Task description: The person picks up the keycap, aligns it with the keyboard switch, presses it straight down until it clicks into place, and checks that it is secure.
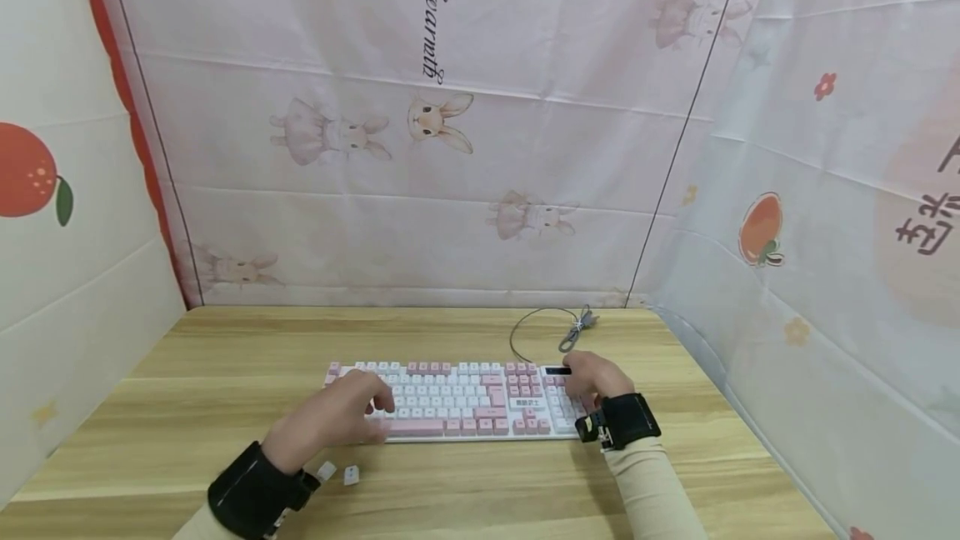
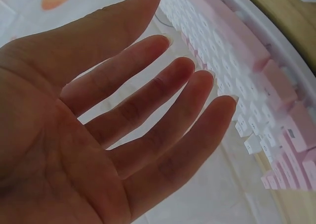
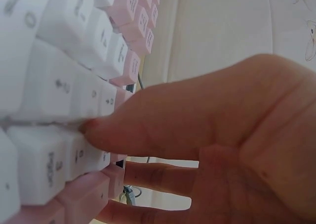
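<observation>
A pink and white keyboard lies across the middle of the wooden table. My left hand hovers over its left half with the fingers straight. In the left wrist view the left hand shows a bare palm with spread fingers beside the keyboard, and it holds nothing. My right hand rests on the keyboard's right end, over the number keys. In the right wrist view the right hand has its thumb tip against the white keys, with the other fingers stretched out past them.
Two small white keycaps lie loose on the table by my left wrist. The keyboard's grey cable loops behind it towards the back. Printed cloth walls close in the table on the left, back and right.
</observation>
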Available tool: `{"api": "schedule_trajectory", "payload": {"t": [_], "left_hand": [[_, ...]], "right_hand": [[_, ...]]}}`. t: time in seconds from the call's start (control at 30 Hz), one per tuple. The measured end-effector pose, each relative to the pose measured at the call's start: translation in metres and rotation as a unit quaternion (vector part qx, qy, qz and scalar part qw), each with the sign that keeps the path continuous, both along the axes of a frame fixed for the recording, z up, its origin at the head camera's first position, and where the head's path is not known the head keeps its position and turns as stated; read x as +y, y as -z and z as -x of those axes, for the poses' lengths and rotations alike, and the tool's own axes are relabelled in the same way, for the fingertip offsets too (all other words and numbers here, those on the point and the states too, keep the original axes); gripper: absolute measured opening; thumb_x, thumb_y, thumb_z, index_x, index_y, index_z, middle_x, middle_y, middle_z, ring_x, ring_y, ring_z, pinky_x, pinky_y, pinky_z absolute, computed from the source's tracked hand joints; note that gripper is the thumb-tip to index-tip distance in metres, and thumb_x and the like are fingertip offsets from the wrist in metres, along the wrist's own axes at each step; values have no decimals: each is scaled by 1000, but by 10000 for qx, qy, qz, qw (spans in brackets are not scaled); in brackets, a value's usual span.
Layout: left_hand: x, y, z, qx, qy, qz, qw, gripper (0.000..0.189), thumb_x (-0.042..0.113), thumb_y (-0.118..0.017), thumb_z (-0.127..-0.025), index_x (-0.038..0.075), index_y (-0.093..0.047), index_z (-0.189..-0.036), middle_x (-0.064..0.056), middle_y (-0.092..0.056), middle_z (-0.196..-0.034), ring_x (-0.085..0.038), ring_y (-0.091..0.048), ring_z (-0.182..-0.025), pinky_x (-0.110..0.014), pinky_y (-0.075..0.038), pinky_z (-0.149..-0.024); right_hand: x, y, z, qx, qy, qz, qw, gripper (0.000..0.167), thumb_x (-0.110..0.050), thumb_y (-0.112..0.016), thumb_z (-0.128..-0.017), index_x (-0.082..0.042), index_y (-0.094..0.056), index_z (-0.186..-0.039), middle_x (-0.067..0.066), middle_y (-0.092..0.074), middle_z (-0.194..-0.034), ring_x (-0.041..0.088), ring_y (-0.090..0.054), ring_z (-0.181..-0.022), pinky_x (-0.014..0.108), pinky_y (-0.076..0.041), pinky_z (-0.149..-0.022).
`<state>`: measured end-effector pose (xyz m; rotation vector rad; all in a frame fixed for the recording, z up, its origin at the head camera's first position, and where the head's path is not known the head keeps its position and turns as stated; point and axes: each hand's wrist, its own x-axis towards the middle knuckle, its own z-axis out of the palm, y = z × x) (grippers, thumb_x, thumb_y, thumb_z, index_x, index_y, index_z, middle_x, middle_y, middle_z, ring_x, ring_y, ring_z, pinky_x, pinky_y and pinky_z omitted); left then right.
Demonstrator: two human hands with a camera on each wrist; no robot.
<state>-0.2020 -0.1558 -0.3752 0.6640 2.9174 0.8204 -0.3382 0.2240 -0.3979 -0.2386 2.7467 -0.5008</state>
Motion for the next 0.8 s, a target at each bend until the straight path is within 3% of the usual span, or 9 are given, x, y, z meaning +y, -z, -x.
{"api": "schedule_trajectory", "payload": {"t": [0.23,0.53,0.8], "left_hand": [[1,-1,-6,-343,-274,35,9990,25,4,-88,-74,5,-78,-97,-4,-71,-93,-22,-62,-85,-31,-51,-72],[1,1,-13,-698,-689,163,9950,27,2,-88,-73,8,-76,-97,-4,-67,-93,-21,-55,-85,-40,-50,-77],[-4,8,-17,-460,-236,190,9985,27,2,-87,-72,7,-76,-96,-4,-70,-92,-20,-59,-81,-34,-50,-71]], "right_hand": [[0,0,0,-35,25,-2,10000,44,2,-64,-86,0,-63,-130,13,-66,-112,25,-61,-87,39,-57,-61],[1,0,0,-31,11,19,10000,50,4,-63,-86,1,-59,-136,16,-65,-121,27,-62,-90,39,-58,-60],[1,1,1,-62,34,7,10000,53,3,-64,-87,0,-57,-140,17,-64,-127,28,-62,-93,37,-57,-58]]}}
